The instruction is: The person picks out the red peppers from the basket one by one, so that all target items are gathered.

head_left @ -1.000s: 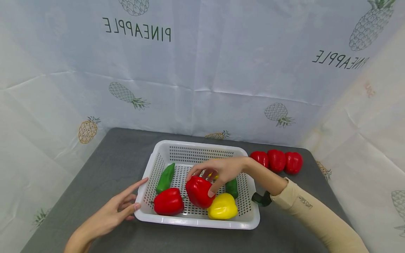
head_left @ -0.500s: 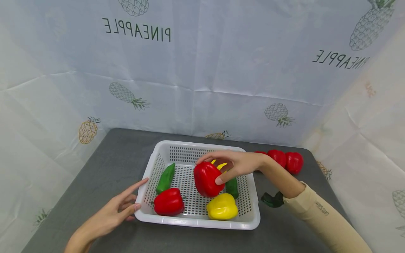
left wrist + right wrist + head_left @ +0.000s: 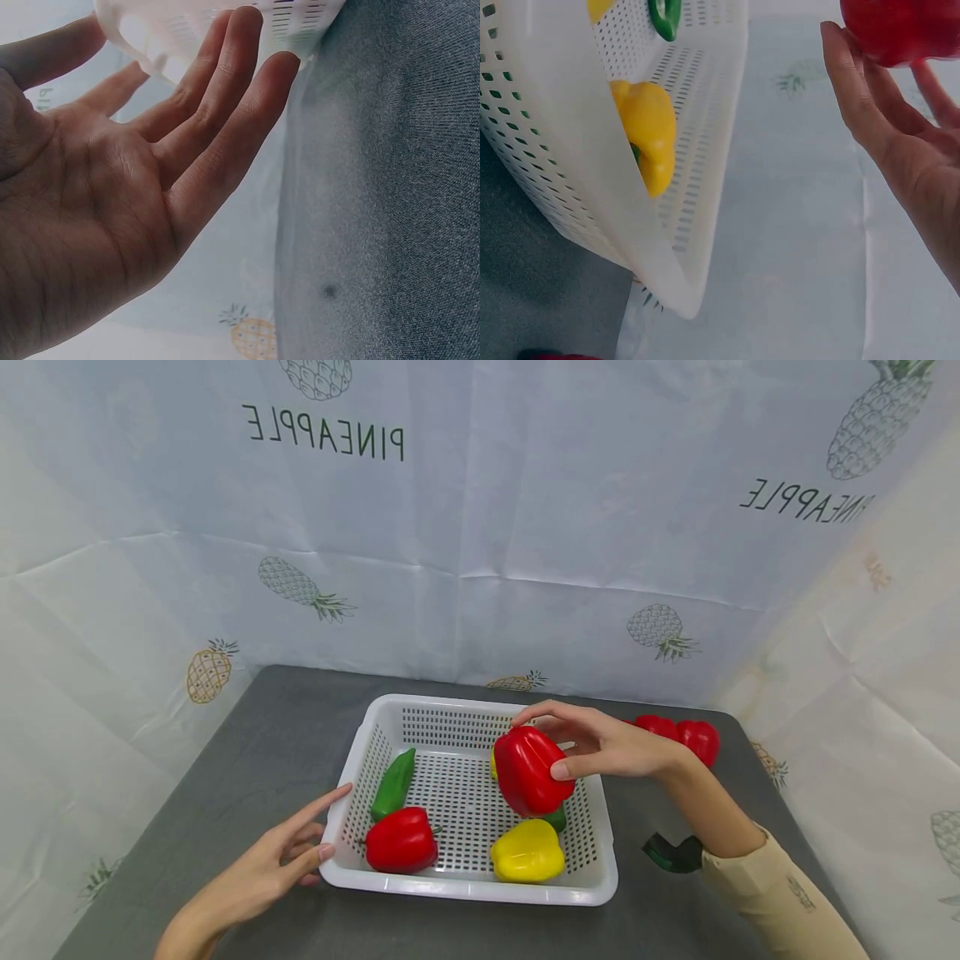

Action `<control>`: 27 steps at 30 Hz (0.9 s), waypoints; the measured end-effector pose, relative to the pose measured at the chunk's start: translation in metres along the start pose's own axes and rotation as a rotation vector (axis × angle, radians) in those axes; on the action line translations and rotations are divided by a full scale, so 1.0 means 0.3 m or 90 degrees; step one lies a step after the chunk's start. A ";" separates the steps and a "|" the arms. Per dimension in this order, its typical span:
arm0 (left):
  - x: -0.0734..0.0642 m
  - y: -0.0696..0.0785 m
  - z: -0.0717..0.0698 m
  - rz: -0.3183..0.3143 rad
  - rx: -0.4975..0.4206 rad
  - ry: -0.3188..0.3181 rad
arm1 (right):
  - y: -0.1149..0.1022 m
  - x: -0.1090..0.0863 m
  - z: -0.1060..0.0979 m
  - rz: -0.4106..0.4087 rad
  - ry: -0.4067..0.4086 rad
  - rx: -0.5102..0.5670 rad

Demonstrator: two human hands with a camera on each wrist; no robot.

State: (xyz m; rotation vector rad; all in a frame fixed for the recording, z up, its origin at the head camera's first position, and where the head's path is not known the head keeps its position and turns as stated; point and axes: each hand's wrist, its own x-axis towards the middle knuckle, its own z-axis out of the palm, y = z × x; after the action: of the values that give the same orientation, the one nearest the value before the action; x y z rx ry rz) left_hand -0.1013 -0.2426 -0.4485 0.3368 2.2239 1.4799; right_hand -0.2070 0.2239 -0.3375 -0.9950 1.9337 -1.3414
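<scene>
Far left: left hand (image 3: 258,864) touches the basket (image 3: 345,827) by its near-left rim, index finger and thumb spread apart, other fingers loosely extended; no pinch that I can see. A light, steady touch here would serve best, so the basket doesn't skid.

Just right of those fingers, inside: long green pepper (image 3: 393,783), then a red pepper lying on its side (image 3: 401,840). Farther right, yellow pepper (image 3: 528,852), nearer the person than the right fingers.

Right hand (image 3: 600,743): thumb on the near side, fingers over the far side, pinching the held red pepper (image 3: 531,772). It hangs just left of the thumb, over the basket's right part; from the right wrist it looks higher than the rim. My judgement: keep thumb and fingers opposed, since glossy skin could slip; hold that height near the rim, and clear the yellow one below.

Its long axis leans, upper end slightly left, lower end slightly right. No stem visible; can't tell which end is the top.

Beyond the right wrist: red peppers on the table (image 3: 697,742).
</scene>
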 end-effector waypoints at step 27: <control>0.002 0.005 0.001 -0.007 -0.001 0.000 | 0.068 -0.313 -0.004 -0.034 0.178 0.115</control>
State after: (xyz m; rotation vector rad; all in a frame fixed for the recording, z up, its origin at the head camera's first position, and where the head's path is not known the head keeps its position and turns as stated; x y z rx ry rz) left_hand -0.1016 -0.2417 -0.4474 0.3243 2.2207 1.4759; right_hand -0.1609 0.3070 -0.3522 -0.8110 1.9498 -1.7297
